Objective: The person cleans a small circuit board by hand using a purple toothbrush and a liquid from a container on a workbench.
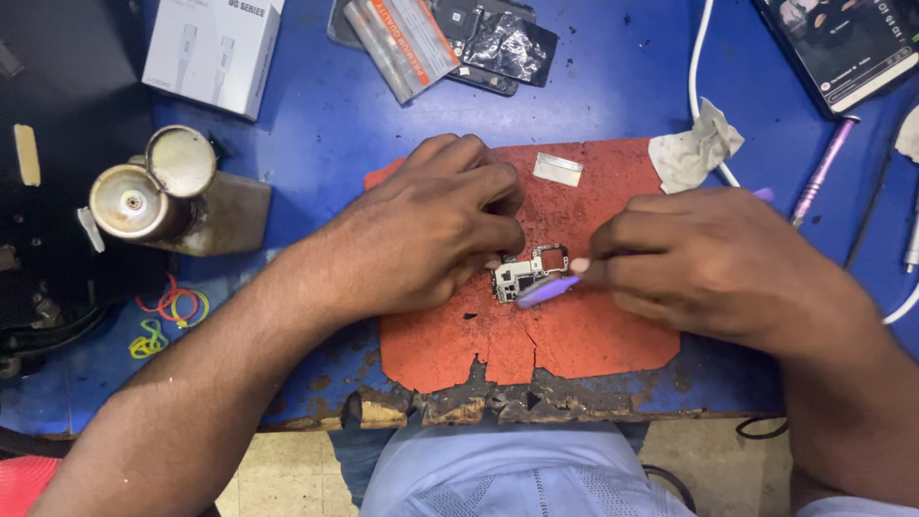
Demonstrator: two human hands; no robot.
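White box at the top left, two metal cans below it, coloured rubber bands on the blue table, crumpled tissue, white cable, pink pen, dark phone parts, strip packet

Two hands, one circuit board, one purple tool, one orange mat.
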